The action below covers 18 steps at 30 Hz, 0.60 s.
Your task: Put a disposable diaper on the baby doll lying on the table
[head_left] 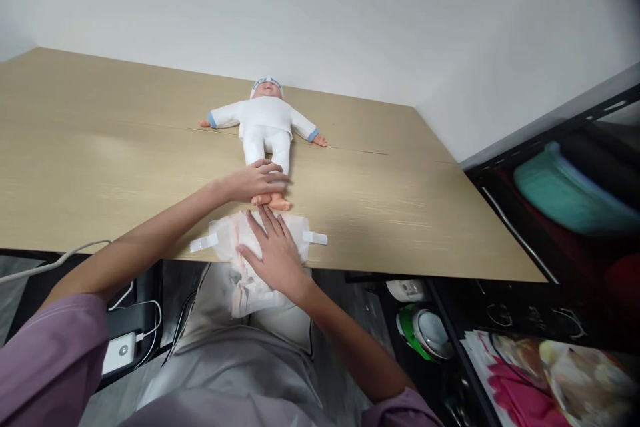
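A baby doll (265, 113) in a white suit with blue cuffs and a white printed headband lies on its back on the table, arms spread, feet towards me. My left hand (257, 180) is wrapped over its lower legs, just above the bare feet. Nearer to me, a white diaper (227, 230) lies unfolded, its two side tabs stuck out left and right. Its near end hangs past the table edge over my lap. My right hand (277, 257) presses flat on the diaper, fingers spread and pointing at the doll's feet.
The wooden table (380, 193) ends against a pale wall (325, 13). On the right stands a dark shelf with a teal container (570, 190). Below are a green and white round item (425, 333) and plastic bags. A white cable (60, 260) crosses the left edge near a white charger (119, 353).
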### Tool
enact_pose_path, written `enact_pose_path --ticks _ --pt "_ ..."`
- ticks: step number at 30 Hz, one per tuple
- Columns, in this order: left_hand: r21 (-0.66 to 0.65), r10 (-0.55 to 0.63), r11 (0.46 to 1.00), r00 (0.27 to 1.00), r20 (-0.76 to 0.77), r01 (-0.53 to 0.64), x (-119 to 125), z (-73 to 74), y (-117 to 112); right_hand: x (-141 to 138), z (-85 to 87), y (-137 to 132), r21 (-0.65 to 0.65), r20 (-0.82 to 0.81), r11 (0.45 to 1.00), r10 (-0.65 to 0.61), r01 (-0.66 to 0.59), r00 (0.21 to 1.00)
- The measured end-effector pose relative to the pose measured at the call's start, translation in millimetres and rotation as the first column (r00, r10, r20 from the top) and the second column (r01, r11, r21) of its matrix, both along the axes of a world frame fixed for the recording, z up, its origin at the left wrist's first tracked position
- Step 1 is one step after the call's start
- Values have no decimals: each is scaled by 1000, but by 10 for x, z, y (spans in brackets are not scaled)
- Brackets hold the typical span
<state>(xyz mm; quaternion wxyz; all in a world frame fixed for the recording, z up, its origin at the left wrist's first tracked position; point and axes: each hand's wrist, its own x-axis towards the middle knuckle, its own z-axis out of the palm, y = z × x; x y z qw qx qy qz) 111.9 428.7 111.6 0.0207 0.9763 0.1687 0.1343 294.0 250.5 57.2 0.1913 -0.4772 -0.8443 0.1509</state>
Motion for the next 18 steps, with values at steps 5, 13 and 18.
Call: enact_pose_path --ticks 5,13,18 --pt "-69 -26 997 999 41 28 98 196 89 8 42 14 -24 15 1000 1 -1 1000" --pt "-318 58 948 960 276 34 32 874 265 -9 13 421 -55 42 998 37 -34 998" --pt "-403 176 915 901 397 -1 -41 1142 416 -155 -15 957 -35 83 999 30 -27 996"
